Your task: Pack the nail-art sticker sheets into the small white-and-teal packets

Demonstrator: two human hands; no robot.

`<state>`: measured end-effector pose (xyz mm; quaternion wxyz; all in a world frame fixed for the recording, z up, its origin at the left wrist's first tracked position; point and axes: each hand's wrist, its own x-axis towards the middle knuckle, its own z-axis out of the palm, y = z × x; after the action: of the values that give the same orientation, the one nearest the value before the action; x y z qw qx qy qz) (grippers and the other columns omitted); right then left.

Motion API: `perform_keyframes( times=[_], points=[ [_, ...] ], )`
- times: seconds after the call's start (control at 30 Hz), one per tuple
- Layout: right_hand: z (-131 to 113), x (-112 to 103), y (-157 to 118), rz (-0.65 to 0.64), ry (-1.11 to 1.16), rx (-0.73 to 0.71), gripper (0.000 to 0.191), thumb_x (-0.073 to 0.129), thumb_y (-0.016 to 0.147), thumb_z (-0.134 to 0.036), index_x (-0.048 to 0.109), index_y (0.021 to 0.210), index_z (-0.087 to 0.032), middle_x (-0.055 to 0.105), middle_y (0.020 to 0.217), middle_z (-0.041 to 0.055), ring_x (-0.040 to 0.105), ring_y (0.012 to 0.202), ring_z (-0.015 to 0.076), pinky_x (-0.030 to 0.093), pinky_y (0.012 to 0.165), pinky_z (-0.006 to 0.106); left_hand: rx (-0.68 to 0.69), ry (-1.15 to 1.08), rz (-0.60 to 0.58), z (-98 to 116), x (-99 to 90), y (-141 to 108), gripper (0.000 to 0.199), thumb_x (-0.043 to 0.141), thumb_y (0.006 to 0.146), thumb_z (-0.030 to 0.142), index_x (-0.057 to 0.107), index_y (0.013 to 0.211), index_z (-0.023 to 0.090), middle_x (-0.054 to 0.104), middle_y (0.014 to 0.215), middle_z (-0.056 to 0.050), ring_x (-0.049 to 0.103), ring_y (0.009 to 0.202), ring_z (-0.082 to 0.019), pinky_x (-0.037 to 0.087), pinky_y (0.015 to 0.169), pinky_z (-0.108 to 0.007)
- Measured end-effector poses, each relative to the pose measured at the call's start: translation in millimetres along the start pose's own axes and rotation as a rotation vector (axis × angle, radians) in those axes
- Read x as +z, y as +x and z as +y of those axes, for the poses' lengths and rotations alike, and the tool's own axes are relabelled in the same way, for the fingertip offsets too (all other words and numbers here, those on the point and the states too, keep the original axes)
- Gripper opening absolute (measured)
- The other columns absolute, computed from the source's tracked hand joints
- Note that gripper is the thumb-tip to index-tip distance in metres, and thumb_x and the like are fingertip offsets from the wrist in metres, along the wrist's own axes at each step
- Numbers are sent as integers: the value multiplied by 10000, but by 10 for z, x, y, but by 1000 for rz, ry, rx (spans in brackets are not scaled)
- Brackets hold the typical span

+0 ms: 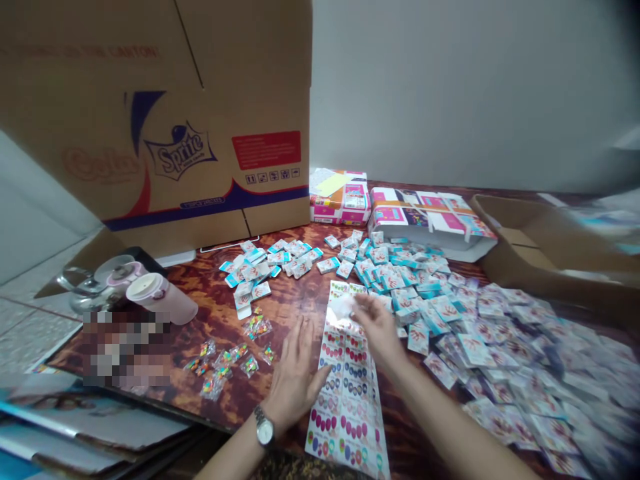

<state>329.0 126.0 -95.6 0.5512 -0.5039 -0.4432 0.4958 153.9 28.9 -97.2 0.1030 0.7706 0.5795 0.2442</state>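
A long glossy sheet of printed stickers (347,393) with rows of colourful round designs lies on the wooden tabletop. My left hand (295,373), with a wristwatch (264,427) on its wrist, rests flat and open on the table, fingertips at the sheet's left edge. My right hand (377,330) pinches the sheet's upper end, where a shiny whitish patch (341,307) catches the light. To the right lies a large spread of small white-and-blue printed cards (480,347). Small clear bags of colourful pieces (257,327) lie left of my left hand.
A large Sprite cardboard carton (165,113) stands at the back left, with pink printed packs (425,217) beyond the cards. A pale pink flask (163,299) and a pixelated patch stand at the left. A flattened carton (530,247) lies at the right; stacked boards (85,427) sit at the lower left.
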Motion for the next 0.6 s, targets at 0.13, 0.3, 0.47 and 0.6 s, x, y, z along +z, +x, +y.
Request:
perform_keyframes(
  times=[0.13,0.3,0.47,0.6],
  points=[
    [-16,-331,381,342,63,-33,612,642,695,-444,412,1226,-244,515,1198,74,545,1042,191,471,854,355,95,46,-159,-87,142,-118,509,412,873,286,284,1355,183,403,1346,-116,332,1250,-266,344,1000,-442],
    [202,-572,89,-403,-767,-299,708,599,733,-469,347,1335,-195,380,1372,144,372,1240,290,314,1002,467,154,164,-266,-120,368,-270,476,451,847,259,366,1310,183,412,1348,-110,299,1267,-306,328,984,-512],
    [426,-698,-148,-761,-1356,-386,885,659,651,-530,306,1369,-151,251,1430,178,202,1316,324,211,1031,523,168,217,-293,-138,408,-294,473,452,855,300,384,1301,158,435,1334,-115,275,1281,-318,295,994,-522],
    [458,-721,-151,-746,-1394,-417,732,630,729,-452,341,1353,-200,347,1394,139,301,1284,299,248,1017,522,171,223,-295,-141,398,-283,471,454,854,305,392,1294,148,445,1324,-123,293,1275,-310,293,996,-507]
  ],
)
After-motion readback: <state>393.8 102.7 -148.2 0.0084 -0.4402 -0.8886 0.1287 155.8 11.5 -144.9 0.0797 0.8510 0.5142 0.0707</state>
